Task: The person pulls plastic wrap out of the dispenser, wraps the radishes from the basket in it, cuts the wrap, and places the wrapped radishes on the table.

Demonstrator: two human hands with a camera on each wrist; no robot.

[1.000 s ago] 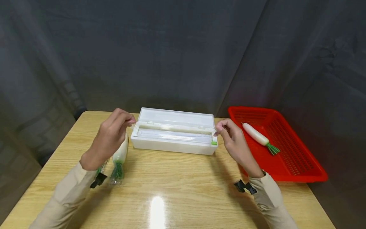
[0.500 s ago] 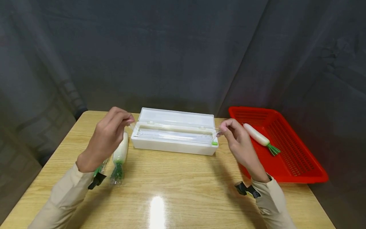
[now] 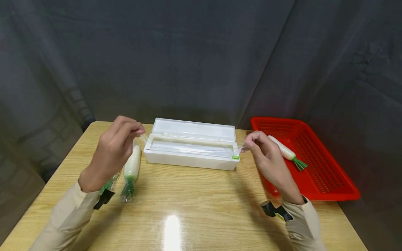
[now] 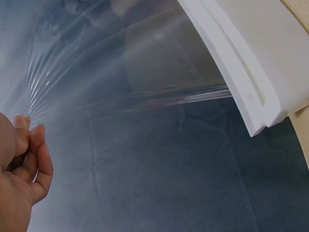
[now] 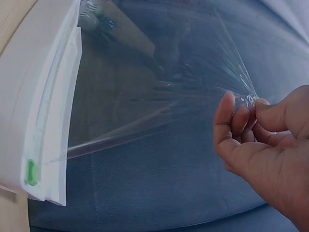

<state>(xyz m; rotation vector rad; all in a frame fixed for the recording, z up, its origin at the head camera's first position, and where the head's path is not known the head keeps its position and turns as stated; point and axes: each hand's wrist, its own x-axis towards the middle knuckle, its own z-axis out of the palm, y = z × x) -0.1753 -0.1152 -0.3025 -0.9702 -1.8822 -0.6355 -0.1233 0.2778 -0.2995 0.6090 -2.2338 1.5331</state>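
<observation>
A clear sheet of plastic wrap point(image 4: 111, 63) stretches out of a white wrap dispenser box point(image 3: 190, 161), whose lid is flipped up at the back. My left hand point(image 3: 110, 151) pinches one corner of the sheet, left of the box. The other corner is pinched by my right hand point(image 3: 268, 158), off the box's right end. Creases fan out from the fingertips in both wrist views. A green slider point(image 5: 32, 172) sits at the right end of the box. Beneath my left hand lies a white radish point(image 3: 132, 162) with green stalks, wrapped in film; a second wrapped bundle is mostly hidden.
At the right stands a red plastic basket point(image 3: 339, 174) holding an unwrapped white radish point(image 3: 282, 148), partly behind my right hand. The wooden table point(image 3: 201, 205) runs in front of the box, and a dark grey curtain point(image 3: 188, 62) hangs behind it.
My hands have moved apart and slightly toward me, the left one leftward and the right one rightward, drawing the wrap farther out. The box stays in place.
</observation>
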